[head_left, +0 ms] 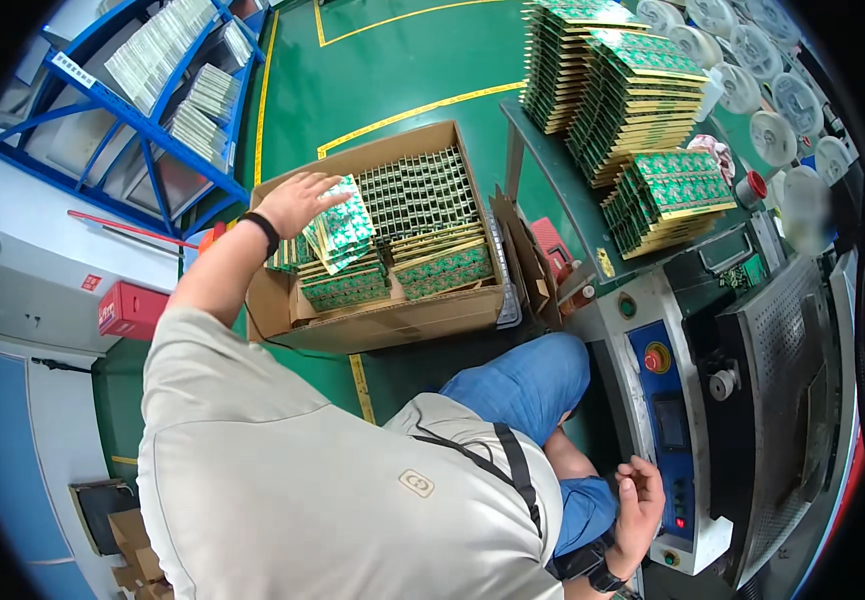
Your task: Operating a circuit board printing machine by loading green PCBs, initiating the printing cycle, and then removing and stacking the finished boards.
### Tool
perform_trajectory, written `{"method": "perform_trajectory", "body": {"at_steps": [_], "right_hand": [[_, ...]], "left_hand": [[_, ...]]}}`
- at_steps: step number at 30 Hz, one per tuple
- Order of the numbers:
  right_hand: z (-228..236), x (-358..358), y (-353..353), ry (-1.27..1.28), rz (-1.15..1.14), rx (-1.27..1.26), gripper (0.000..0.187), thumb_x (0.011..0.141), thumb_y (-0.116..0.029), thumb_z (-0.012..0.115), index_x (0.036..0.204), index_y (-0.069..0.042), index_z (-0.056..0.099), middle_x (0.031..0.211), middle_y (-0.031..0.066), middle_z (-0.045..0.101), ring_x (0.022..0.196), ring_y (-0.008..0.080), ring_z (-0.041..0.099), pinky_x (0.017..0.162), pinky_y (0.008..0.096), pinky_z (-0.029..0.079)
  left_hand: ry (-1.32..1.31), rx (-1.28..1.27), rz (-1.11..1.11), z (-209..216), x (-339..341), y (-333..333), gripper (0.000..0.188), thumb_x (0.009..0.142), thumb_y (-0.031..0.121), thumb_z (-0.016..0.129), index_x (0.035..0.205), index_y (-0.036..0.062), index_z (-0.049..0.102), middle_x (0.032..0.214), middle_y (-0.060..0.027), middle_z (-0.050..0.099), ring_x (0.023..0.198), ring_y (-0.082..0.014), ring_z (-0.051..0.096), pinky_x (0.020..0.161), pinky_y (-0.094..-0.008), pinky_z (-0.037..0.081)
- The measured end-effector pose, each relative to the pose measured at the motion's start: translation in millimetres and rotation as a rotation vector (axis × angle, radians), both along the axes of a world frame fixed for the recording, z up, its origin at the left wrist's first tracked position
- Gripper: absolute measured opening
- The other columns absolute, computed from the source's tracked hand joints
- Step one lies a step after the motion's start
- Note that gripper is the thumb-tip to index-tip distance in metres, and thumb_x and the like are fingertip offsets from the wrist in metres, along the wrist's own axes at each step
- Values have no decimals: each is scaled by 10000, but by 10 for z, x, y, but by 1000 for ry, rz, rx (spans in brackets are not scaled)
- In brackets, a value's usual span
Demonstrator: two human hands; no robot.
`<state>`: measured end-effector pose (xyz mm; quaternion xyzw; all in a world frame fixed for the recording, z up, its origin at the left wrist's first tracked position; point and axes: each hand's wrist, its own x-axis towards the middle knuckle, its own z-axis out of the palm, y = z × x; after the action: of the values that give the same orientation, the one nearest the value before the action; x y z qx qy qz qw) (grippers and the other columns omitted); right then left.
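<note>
My left hand point(298, 207) reaches over an open cardboard box point(383, 325). Its fingers lie across the upper left edge of a few tilted, fanned green circuit boards point(351, 228) and seem to grip them; the thumb is hard to make out. Beneath and beside these, more boards point(443, 272) stand packed in rows inside the box, most seen edge-on. My right hand point(641, 508) hangs beside the machine's blue control panel point(665, 400), its fingers loosely bent and nothing visible in them.
Tall stacks of circuit boards point(643, 95) stand on a dark green bench point(578, 215) at the right, with a shorter stack point(671, 195) nearer me. Behind them hang white reels point(753, 50). A blue rack point(103, 95) fills the far left, with a red case point(133, 309) below it.
</note>
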<state>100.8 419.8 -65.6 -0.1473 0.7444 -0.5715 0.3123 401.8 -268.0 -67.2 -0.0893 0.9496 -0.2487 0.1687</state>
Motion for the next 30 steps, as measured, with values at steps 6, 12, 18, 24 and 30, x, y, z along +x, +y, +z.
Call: {"method": "perform_trajectory", "body": {"at_steps": [6, 12, 18, 24, 30], "right_hand": [[30, 146, -6, -5, -29, 35, 334, 1012, -54, 664, 1334, 24, 621, 1139, 86, 692, 1051, 157, 644, 984, 300, 516], [-41, 257, -12, -27, -65, 36, 333, 1012, -53, 664, 1333, 27, 622, 1147, 89, 689, 1042, 163, 646, 980, 303, 523], [-76, 247, -147, -37, -61, 43, 341, 1013, -58, 669, 1339, 27, 620, 1145, 89, 691, 1040, 165, 646, 978, 304, 522], [-37, 190, -296, -35, -14, 48, 341, 1014, -64, 673, 1339, 26, 621, 1146, 89, 693, 1054, 168, 648, 986, 306, 519], [-2, 199, -356, -42, 3, 72, 340, 1015, -69, 673, 1337, 26, 621, 1147, 90, 693, 1063, 170, 650, 995, 313, 518]], "left_hand": [[-357, 128, -194, 159, -629, -45, 1203, 668, 229, 931, 1670, 247, 264, 1658, -125, 400, 1546, -331, 356, 1296, -480, 282], [-452, 269, -273, 136, -746, -79, 1349, 601, 380, 998, 1687, 233, 213, 1543, -125, 497, 1469, -328, 441, 1247, -464, 333], [-421, 348, -109, 163, -570, -93, 1310, 600, 337, 990, 1675, 212, 253, 1438, -142, 545, 1369, -336, 522, 1184, -447, 401], [-307, 411, 42, 184, -297, -8, 1218, 623, 351, 959, 1649, 203, 319, 1413, -153, 554, 1321, -349, 550, 1158, -453, 420], [-167, 403, -66, 30, -76, 50, 1218, 602, 359, 962, 1639, 199, 344, 1385, -160, 549, 1316, -355, 543, 1162, -481, 417]]}}
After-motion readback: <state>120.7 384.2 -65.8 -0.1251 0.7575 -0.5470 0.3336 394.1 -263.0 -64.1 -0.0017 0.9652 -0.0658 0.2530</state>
